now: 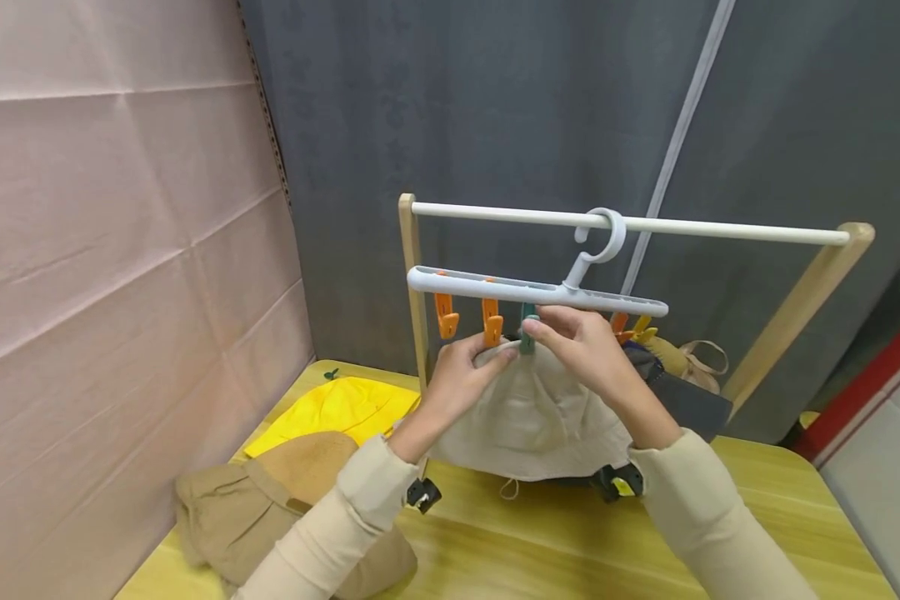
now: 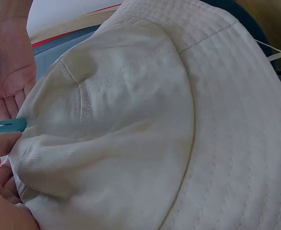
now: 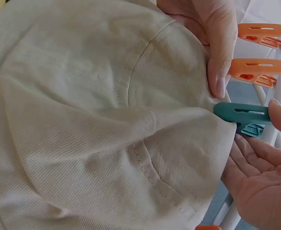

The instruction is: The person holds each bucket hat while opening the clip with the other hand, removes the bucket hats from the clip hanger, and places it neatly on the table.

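Observation:
A cream bucket hat (image 1: 543, 421) hangs brim-down below a pale blue clip hanger (image 1: 510, 289). A green clip (image 3: 241, 113) on the hanger meets the top of the hat's crown, and a fold of cloth runs from it. My right hand (image 1: 592, 350) pinches the green clip between thumb and fingers. With thumb and fingers, my left hand (image 1: 457, 379) holds the crown cloth just left of that clip. Two orange clips (image 1: 491, 321) hang on the hanger's left side. In the left wrist view, the hat (image 2: 116, 129) covers most of the scene.
The hanger's hook sits over the white bar (image 1: 495, 214) of a wooden-legged rack (image 1: 802, 308). On the table (image 1: 525, 542), a yellow hat (image 1: 337, 408) and brown hats (image 1: 236, 508) lie to the left. More hats (image 1: 693, 400) show behind, at the right.

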The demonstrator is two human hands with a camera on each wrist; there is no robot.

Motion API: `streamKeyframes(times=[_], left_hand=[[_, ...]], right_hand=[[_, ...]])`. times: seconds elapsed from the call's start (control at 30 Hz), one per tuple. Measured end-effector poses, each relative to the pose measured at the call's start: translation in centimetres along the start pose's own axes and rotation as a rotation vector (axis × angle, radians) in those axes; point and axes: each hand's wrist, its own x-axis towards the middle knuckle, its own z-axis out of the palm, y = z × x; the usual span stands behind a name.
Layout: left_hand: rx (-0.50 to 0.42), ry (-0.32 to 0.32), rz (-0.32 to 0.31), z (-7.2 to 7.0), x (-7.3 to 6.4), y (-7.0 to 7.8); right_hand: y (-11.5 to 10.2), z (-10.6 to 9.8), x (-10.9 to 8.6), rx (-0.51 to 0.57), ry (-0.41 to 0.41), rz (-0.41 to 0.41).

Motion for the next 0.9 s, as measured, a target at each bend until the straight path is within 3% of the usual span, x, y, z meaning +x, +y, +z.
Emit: streamKeyframes(times=[0.3,0.63,0.77,0.9], left_hand=[[-0.033,0.043,0.022,0.5,0.5,0.1],[-0.181,0.033,-0.076,2.0,1.1,-0.5],[-0.241,0.050,-0.086,2.4,1.2,-0.2],[-0.244,0.052,-0.079,2.5,1.2,-0.2]], right_hand=[[0.6,-0.1,0.6,-0.120,0.014,0.002],[2.1,0.5,1.2,-0.150,0.080,-0.024],[2.2,0.6,1.4,-0.141,0.122,-0.041],[2.3,0.8,1.7,-0.131,0.176,-0.052]])
